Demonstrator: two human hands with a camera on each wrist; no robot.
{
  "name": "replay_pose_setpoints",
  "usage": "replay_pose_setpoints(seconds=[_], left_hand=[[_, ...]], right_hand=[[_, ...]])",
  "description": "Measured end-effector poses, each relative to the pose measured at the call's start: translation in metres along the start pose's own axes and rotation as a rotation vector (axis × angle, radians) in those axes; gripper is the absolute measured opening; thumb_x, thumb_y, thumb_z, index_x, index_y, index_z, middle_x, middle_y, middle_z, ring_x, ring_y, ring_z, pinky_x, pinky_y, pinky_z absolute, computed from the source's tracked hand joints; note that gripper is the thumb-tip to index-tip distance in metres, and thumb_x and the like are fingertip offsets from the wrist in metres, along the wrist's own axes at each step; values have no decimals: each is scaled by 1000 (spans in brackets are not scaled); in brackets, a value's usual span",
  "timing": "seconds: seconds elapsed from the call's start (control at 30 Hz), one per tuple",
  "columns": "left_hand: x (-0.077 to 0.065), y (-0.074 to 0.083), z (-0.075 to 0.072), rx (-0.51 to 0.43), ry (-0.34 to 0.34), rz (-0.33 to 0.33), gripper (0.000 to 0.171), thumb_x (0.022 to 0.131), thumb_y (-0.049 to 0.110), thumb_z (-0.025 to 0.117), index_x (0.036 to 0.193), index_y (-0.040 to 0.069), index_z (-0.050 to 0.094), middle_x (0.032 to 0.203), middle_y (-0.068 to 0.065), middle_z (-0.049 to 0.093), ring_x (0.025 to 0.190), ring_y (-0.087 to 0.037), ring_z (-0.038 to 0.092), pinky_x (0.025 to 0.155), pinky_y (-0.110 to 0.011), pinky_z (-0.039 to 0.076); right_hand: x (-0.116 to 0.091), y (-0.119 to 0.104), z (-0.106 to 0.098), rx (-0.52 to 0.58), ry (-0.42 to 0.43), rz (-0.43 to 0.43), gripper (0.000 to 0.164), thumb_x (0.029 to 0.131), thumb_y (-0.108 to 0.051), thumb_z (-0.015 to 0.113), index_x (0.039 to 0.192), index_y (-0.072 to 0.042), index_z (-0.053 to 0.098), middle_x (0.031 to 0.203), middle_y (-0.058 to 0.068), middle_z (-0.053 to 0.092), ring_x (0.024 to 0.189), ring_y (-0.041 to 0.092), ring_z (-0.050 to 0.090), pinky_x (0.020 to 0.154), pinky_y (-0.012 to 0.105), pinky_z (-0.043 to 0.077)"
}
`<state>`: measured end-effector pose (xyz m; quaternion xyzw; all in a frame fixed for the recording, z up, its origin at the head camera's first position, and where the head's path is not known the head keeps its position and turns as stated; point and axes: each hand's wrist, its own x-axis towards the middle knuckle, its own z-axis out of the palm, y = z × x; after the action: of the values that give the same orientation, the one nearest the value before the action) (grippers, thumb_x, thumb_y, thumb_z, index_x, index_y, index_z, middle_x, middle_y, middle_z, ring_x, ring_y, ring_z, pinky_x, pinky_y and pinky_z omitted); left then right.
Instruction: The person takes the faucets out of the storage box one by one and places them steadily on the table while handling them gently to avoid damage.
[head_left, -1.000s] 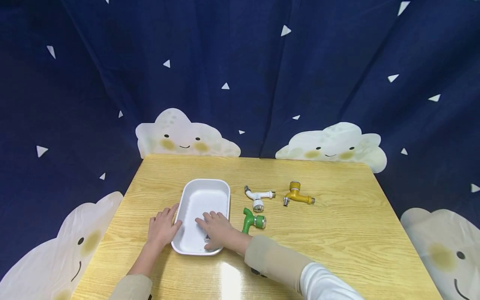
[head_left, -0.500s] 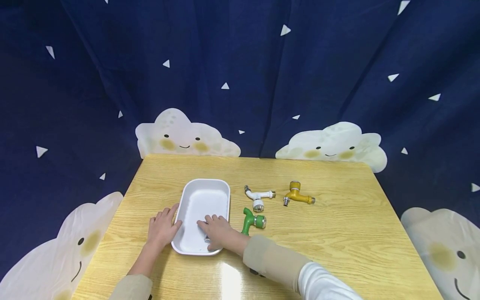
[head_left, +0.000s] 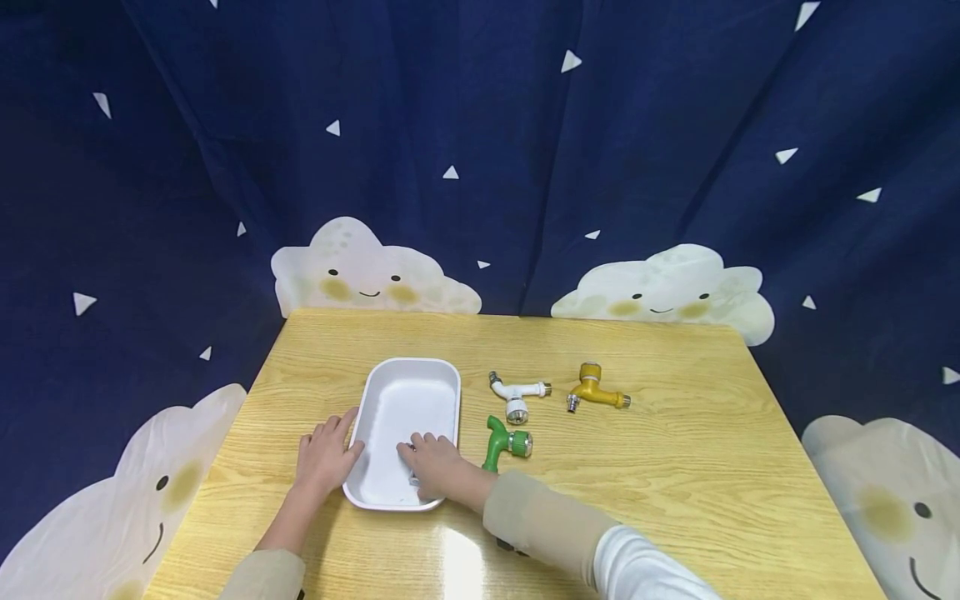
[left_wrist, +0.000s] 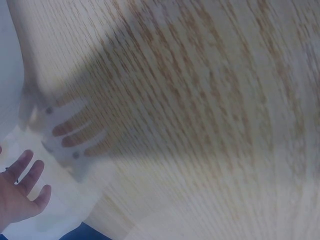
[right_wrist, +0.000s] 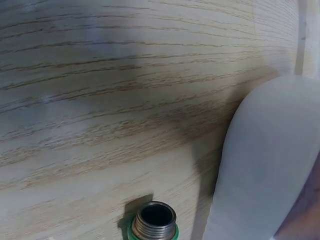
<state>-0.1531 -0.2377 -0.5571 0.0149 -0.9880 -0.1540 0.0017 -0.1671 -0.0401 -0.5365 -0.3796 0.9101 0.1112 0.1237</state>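
Note:
A white tray point(head_left: 403, 392) stands left of the table's middle. My left hand point(head_left: 322, 454) rests at its left side, with the thumb and index fingertip right at the rim. Spread fingers point(left_wrist: 31, 182) show at the lower left of the left wrist view. Inside the tray's near right part, my right hand point(head_left: 438, 468) bends its fingers over a thing with a silvery metal part point(head_left: 413, 478) between thumb and index finger. The hand hides most of it, so I cannot tell its kind. The right wrist view shows the tray's outer wall point(right_wrist: 270, 145), not the fingers.
A green faucet point(head_left: 498, 442) lies close right of the tray, beside my right forearm; its threaded metal end point(right_wrist: 156, 220) shows in the right wrist view. Behind it lies a white faucet point(head_left: 517, 390), and farther right a yellow faucet point(head_left: 591, 390). A dark blue curtain point(head_left: 510, 125) hangs behind the table.
My right hand has shifted slightly right inside the tray, and its spread fingers have drawn closer together. My left hand, the tray and the faucets on the table stay put.

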Motion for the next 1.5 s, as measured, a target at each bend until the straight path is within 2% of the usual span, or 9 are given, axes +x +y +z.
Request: replay_pose_setpoints(seconds=[0.23,0.73,1.2,1.5], left_hand=[[1,-1,-1,-7,-22,-5,58,87,32,48,139,11,36,124,-21,48,109,-41,46,88,-60,32],[1,-1,0,-3,-6,3,57,87,33,49,138,12,37,122,-21,49,107,-41,47,87,-60,33],[1,-1,1,3,-10,1,57,87,34,48,139,12,36,123,-21,49,108,-41,47,87,-60,33],[0,-1,0,0,-16,-1,57,87,33,48,139,11,36,123,-21,48,109,-41,46,88,-60,33]], right_hand=[[2,-1,2,-18,-2,11,70,72,-39,71,133,-22,39,112,-2,49,92,11,49,74,22,45],[4,-1,0,-1,1,13,67,72,-36,73,130,-21,41,107,-2,49,88,10,48,72,21,45],[5,0,0,-10,17,1,68,67,-44,75,122,-20,44,100,-1,48,84,11,47,70,22,44],[2,1,-2,-6,18,-15,70,67,-46,75,123,-19,45,101,0,49,84,12,46,71,23,43]])
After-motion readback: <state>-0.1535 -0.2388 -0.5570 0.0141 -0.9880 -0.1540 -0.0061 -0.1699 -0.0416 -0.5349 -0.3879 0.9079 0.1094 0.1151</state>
